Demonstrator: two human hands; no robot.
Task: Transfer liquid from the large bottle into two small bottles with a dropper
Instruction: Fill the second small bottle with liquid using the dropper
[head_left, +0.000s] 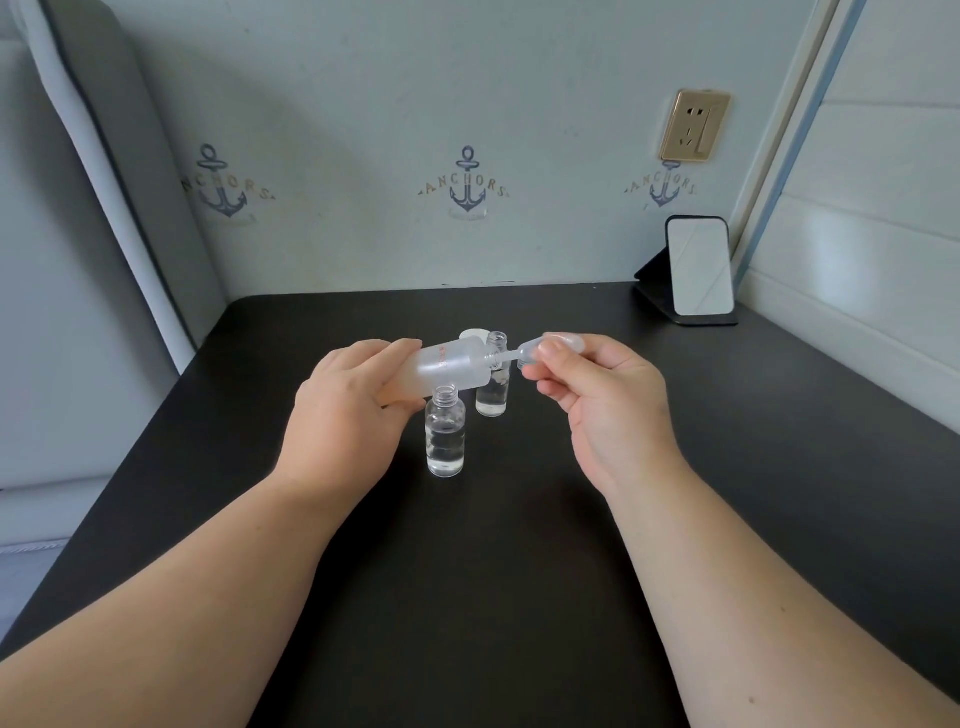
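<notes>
My left hand (345, 410) grips the frosted large bottle (451, 370) around its lower body, fingers curled behind it and thumb along the top; the bottle is tipped nearly horizontal above the black table (519, 571), its mouth pointing right. My right hand (597, 395) pinches the bulb of the dropper (530, 351) between thumb and forefinger; the dropper's stem enters the bottle's mouth. Two uncapped small bottles, each part-filled with clear liquid, stand upright on the table: the near small bottle (445, 434) just below the tilted bottle, the far small bottle (492, 397) behind its neck. A white cap (475, 335) lies behind them.
</notes>
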